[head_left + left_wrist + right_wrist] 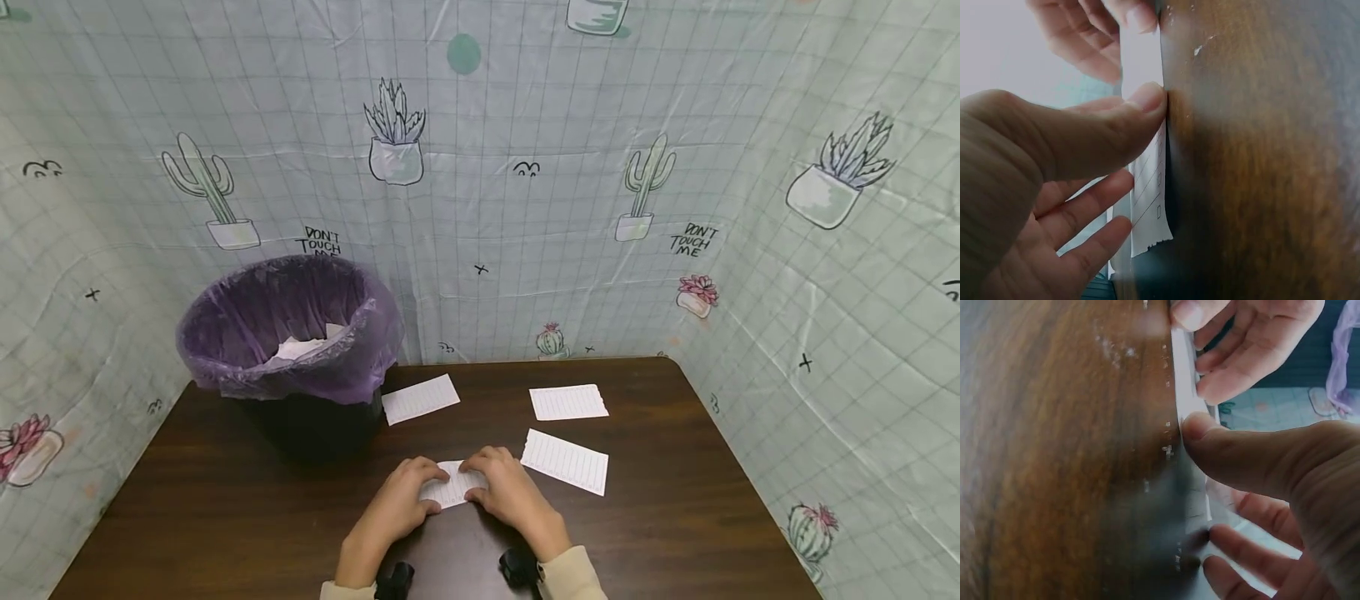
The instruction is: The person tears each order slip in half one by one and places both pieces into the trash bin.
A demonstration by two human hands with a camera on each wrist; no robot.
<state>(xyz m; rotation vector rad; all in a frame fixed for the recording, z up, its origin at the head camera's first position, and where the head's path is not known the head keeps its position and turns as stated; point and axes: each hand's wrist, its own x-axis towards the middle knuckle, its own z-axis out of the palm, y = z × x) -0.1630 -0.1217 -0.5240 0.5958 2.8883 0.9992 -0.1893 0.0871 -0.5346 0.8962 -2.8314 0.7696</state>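
From my head, I saw my left hand (405,497) and right hand (508,490) each pinching a lined paper slip (452,492) at the near part of the table (660,533), seemingly one per end for steadiness, its long axis roughly left to right. From my left wrist, its ragged end (1151,239) pointed left; from my right, blur hid whether it touched the table.

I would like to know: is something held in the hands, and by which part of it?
Yes, a lined paper slip: the left hand holds it toward its left end, the right hand toward its right end, thumbs at near edge.
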